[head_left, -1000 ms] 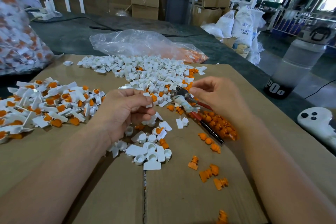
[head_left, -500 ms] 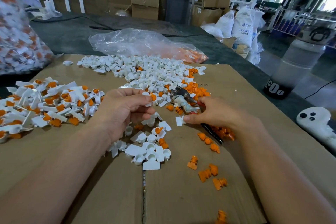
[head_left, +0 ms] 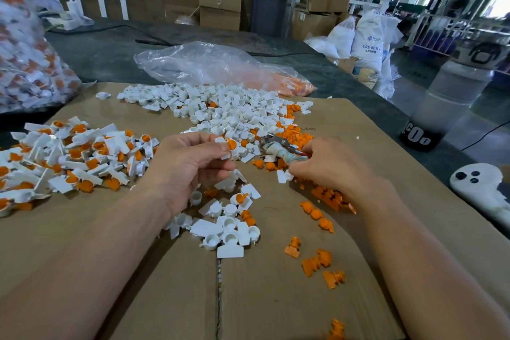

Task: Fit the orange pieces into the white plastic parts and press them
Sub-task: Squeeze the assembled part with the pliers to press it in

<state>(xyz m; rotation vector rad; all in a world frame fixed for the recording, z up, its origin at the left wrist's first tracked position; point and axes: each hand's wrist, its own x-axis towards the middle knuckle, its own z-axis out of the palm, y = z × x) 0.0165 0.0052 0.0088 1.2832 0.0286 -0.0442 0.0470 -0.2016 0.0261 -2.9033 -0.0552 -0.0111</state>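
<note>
A cardboard sheet [head_left: 165, 298] is spread on a dark table [head_left: 110, 58], with white plastic parts [head_left: 220, 110] heaped far and orange pieces [head_left: 317, 262] scattered near right. At the centre, a fitted white part [head_left: 230, 144] is pinched by the left hand [head_left: 187, 168]. A loose white part [head_left: 282, 176] is touched by the right hand [head_left: 331, 168], but a grasp cannot be told.

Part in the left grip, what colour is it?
White part with an orange piece in it; head view.

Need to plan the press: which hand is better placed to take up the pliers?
Right. The right hand lies against the pliers, at their handles. The left hand is occupied, pinching a white part with an orange piece in it.
</note>
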